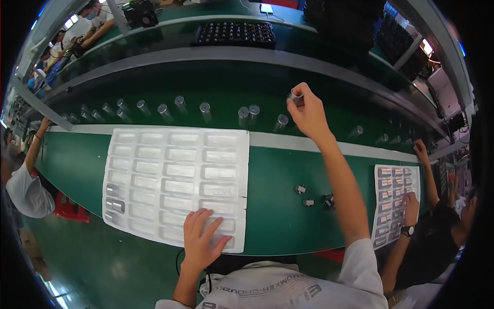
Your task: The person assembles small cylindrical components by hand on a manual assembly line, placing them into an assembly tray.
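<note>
My right hand (307, 114) is raised over the dark green strip behind the table, its fingers closed round a small silver metal cylinder (294, 97). Below that hand, another metal cylinder (282, 121) stands upright on the strip. A white plastic tray (246, 175) with rows of oblong pockets lies on the green table in front of me. My left hand (201, 239) rests on the tray's near right corner, fingers spread and holding nothing. Several silver cylinders (116, 205) lie in pockets at the tray's near left edge; the other visible pockets hold none.
Several more cylinders (163, 111) stand in a loose line along the strip. Small metal parts (308, 203) sit on the table (278, 221) right of the tray. A co-worker at the right handles a filled tray (382, 206). A black rack of parts (235, 34) stands on the shelf above.
</note>
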The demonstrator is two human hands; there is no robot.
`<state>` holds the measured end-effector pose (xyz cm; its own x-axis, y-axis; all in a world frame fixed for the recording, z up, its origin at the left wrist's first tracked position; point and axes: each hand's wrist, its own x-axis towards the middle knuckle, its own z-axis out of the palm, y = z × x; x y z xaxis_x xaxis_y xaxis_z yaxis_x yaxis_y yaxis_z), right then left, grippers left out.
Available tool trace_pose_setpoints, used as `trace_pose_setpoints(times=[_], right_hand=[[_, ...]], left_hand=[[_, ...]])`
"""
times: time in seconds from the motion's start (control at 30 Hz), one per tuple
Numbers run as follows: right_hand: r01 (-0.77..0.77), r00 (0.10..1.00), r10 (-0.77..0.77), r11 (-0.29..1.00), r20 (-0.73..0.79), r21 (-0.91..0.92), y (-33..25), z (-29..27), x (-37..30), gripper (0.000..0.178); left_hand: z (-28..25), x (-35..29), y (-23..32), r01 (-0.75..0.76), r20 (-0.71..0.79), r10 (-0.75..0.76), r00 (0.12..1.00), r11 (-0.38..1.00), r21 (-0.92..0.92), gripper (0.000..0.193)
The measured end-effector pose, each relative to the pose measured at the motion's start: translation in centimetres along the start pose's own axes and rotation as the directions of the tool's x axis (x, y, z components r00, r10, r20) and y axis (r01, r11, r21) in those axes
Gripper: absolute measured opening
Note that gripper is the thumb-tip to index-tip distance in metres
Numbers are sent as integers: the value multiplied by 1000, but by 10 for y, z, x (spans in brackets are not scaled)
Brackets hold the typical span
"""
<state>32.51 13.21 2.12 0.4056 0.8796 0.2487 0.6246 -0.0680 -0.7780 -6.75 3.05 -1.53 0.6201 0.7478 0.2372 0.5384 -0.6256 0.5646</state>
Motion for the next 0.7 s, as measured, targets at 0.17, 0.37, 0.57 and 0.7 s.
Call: trace_pose_setpoints(times=[0.17,0.37,0.57,0.7], right_hand=[[206,978,-197,821,73,-533,64,3,49,44],[419,901,-175,579,396,-699,97,-35,76,27],[319,898,-29,732,440,-602,85,-11,80,38],[350,892,-66,728,448,-589,64,-12,69,35]], left_hand=[[-6,-8,0,28,-12,-28,1000,1000,-7,51],[-35,-1,-3,-66,-123,48,991,987,-147,48],[-94,-31,-66,336,-536,-159,829,908,249,35],[-150,-54,-145,461,-603,-157,782,796,391,29]])
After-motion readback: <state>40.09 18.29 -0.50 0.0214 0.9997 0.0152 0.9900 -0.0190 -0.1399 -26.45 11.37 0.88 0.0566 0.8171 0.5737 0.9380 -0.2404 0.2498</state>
